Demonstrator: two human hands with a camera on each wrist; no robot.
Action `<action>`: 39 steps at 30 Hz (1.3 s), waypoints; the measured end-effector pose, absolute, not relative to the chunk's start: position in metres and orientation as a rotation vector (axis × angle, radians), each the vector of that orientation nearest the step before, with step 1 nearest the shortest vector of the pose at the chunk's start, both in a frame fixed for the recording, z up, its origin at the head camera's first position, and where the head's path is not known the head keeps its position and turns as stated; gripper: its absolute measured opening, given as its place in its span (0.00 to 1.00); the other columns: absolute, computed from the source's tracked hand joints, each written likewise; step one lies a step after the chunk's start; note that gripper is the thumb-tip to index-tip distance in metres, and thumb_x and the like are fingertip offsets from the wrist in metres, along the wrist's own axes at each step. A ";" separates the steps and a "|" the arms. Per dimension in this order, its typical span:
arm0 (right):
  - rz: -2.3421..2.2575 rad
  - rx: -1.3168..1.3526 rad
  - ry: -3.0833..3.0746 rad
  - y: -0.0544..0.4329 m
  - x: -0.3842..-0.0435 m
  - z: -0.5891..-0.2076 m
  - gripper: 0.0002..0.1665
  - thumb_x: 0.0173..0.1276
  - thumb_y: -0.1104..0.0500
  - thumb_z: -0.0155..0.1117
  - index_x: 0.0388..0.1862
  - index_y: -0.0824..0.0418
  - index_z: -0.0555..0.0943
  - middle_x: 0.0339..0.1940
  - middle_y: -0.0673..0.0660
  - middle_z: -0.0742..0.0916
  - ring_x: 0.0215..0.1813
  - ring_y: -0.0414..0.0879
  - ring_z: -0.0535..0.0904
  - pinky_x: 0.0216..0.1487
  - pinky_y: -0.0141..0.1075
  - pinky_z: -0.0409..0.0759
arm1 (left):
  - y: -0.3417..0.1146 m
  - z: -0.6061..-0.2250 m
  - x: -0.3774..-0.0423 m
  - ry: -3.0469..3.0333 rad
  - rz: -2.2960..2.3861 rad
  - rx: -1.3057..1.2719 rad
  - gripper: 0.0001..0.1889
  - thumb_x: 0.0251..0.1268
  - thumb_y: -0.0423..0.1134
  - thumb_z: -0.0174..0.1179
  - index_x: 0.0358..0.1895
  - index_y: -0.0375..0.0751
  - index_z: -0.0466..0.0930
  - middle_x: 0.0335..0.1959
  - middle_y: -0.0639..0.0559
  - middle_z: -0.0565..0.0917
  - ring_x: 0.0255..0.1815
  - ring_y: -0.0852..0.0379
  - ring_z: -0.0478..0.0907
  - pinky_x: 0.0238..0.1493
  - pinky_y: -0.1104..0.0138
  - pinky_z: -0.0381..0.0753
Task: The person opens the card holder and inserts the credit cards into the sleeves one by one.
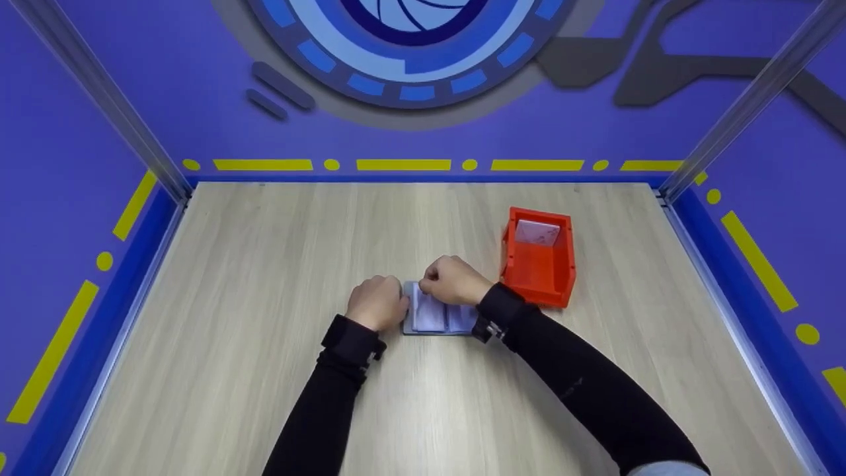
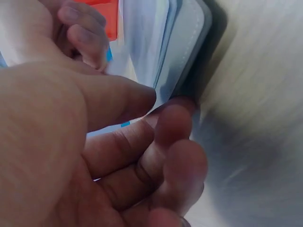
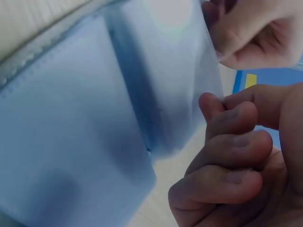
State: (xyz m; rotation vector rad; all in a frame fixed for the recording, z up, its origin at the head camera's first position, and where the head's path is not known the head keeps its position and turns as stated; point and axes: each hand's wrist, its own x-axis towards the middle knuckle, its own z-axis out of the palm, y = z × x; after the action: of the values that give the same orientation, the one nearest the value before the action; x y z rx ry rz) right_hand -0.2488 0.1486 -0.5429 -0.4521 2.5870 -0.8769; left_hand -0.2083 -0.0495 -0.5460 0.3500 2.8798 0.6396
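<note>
A small card holder booklet (image 1: 429, 318) with clear plastic sleeves and a grey stitched cover (image 2: 187, 42) lies open on the table between the hands. My left hand (image 1: 378, 303) is at its left edge, thumb and index finger pinching the cover side while the other fingers curl below. From the right, my right hand (image 1: 455, 281) reaches over the booklet. Its thumb and index finger pinch the outer edge of a clear sleeve page (image 3: 175, 75), and that page is lifted at an angle in the right wrist view. Part of the booklet's right half is hidden under the right wrist.
An open red plastic bin (image 1: 570, 261) stands to the right, just beyond the right forearm. A pale printed card (image 1: 537, 233) leans against its far inner wall. The wooden table (image 1: 264, 251) is bordered by blue walls with yellow marks at the back and sides.
</note>
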 end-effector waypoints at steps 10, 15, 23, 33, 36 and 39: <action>-0.825 -0.482 2.608 0.146 -0.244 -0.546 0.15 0.80 0.56 0.64 0.37 0.58 0.94 0.23 0.45 0.81 0.27 0.40 0.75 0.31 0.32 0.71 | -0.049 -0.543 -0.209 2.866 0.645 0.334 0.28 0.76 0.46 0.67 0.17 0.50 0.62 0.19 0.56 0.68 0.21 0.53 0.68 0.25 0.60 0.63; -0.825 -0.588 2.624 0.152 -0.239 -0.542 0.15 0.80 0.57 0.62 0.40 0.59 0.94 0.22 0.44 0.80 0.26 0.39 0.73 0.30 0.32 0.68 | -0.048 -0.543 -0.210 2.868 0.619 0.336 0.31 0.74 0.53 0.70 0.17 0.50 0.62 0.18 0.57 0.66 0.21 0.55 0.67 0.24 0.61 0.62; -0.822 -0.645 2.710 0.165 -0.232 -0.524 0.16 0.82 0.55 0.60 0.45 0.60 0.93 0.24 0.46 0.80 0.27 0.39 0.73 0.32 0.32 0.69 | -0.047 -0.547 -0.210 2.853 0.592 0.325 0.32 0.72 0.59 0.71 0.16 0.51 0.63 0.17 0.57 0.68 0.21 0.55 0.68 0.24 0.61 0.64; -0.830 -0.647 2.707 0.192 -0.207 -0.514 0.15 0.83 0.54 0.65 0.51 0.62 0.93 0.29 0.51 0.85 0.28 0.42 0.76 0.32 0.33 0.74 | -0.043 -0.551 -0.212 2.821 0.553 0.286 0.31 0.69 0.61 0.74 0.17 0.51 0.66 0.19 0.57 0.70 0.22 0.55 0.68 0.26 0.61 0.66; -0.796 -0.636 2.693 0.200 -0.202 -0.516 0.16 0.83 0.53 0.66 0.55 0.62 0.93 0.29 0.50 0.86 0.29 0.42 0.77 0.33 0.33 0.76 | -0.043 -0.551 -0.212 2.812 0.564 0.270 0.29 0.69 0.59 0.74 0.19 0.49 0.70 0.21 0.55 0.71 0.23 0.55 0.69 0.27 0.60 0.66; -0.789 -0.596 2.712 0.211 -0.201 -0.511 0.16 0.83 0.53 0.66 0.56 0.62 0.93 0.30 0.51 0.86 0.30 0.43 0.78 0.34 0.34 0.78 | -0.042 -0.551 -0.211 2.804 0.569 0.263 0.28 0.69 0.58 0.75 0.19 0.49 0.71 0.21 0.55 0.72 0.24 0.54 0.70 0.28 0.60 0.67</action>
State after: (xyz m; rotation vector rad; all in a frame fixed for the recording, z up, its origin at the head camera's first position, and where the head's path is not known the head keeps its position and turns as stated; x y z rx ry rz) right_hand -0.2006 0.2108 -0.5110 -0.5960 2.7123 -0.7888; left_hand -0.2114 -0.0423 -0.5515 0.2630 2.8037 0.5693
